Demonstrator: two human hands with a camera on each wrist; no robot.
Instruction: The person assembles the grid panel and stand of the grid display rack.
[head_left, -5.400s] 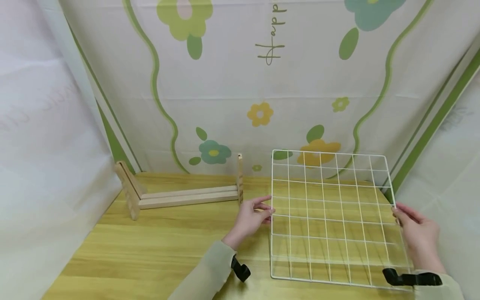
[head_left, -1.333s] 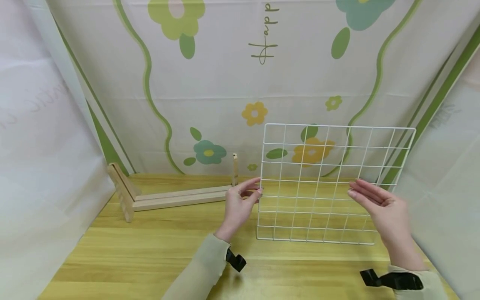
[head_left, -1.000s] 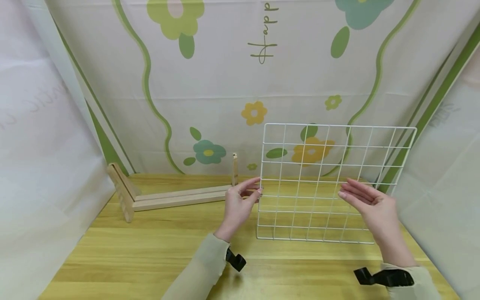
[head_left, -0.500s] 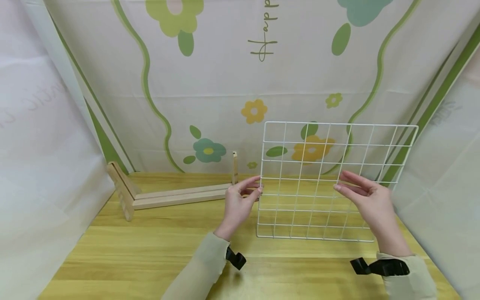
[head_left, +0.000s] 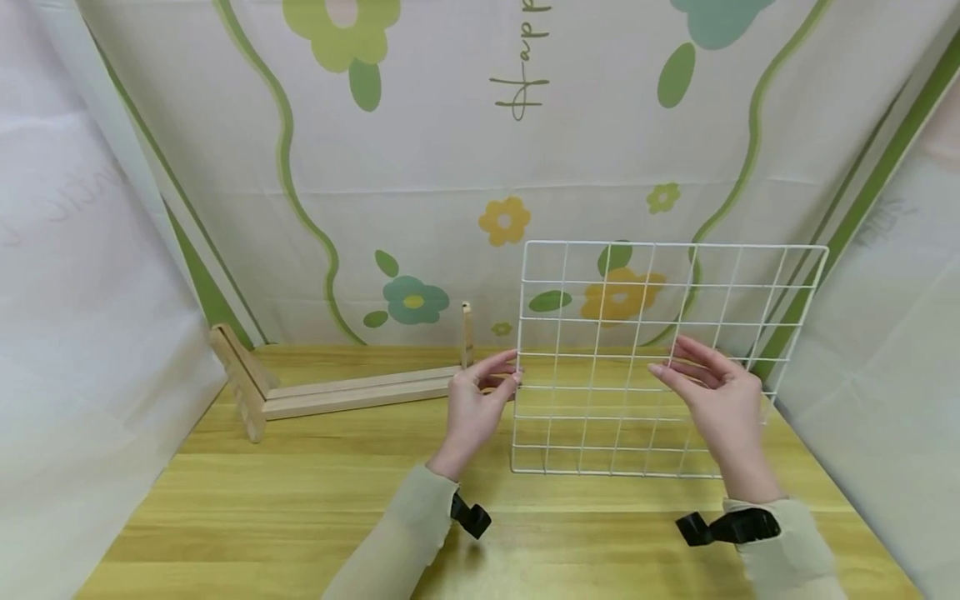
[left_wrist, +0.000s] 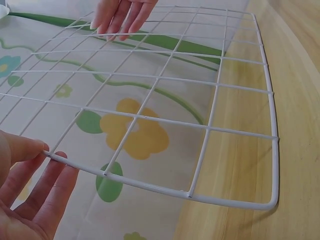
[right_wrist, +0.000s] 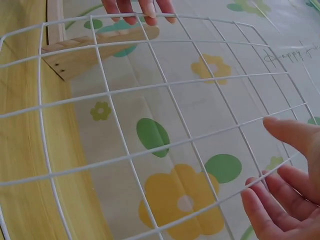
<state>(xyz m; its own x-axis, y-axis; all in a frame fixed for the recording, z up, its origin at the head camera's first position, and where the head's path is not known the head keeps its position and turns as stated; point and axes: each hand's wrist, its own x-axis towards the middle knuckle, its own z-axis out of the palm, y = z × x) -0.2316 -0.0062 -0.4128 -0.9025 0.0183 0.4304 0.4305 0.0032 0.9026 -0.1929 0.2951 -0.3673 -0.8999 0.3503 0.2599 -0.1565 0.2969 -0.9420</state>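
A white wire grid panel [head_left: 675, 244] stands tilted up on the table, its lower edge close to the tabletop. My left hand [head_left: 474, 408] pinches its left edge; the left wrist view shows thumb and fingers meeting on the outer wire [left_wrist: 145, 185]. My right hand [head_left: 723, 412] is at the panel's right half, thumb and fingers spread apart. In the right wrist view, its thumb [right_wrist: 290, 132] comes up to one wire and its fingertips [right_wrist: 257, 195] to another, not closed on either. Left of the panel lies a wooden stand [head_left: 367, 393] with a grooved bar and two end uprights.
The wood-grain table [head_left: 300, 517] has white printed cloth [head_left: 420, 158] behind it and side cloths at left [head_left: 67, 275] and right [head_left: 885, 350]. The stand's right upright [head_left: 467, 333] is just behind my left hand.
The panel has been raised to a steeper tilt. My right hand has let go of its right edge and moved left across it, while my left hand keeps hold of the left edge.
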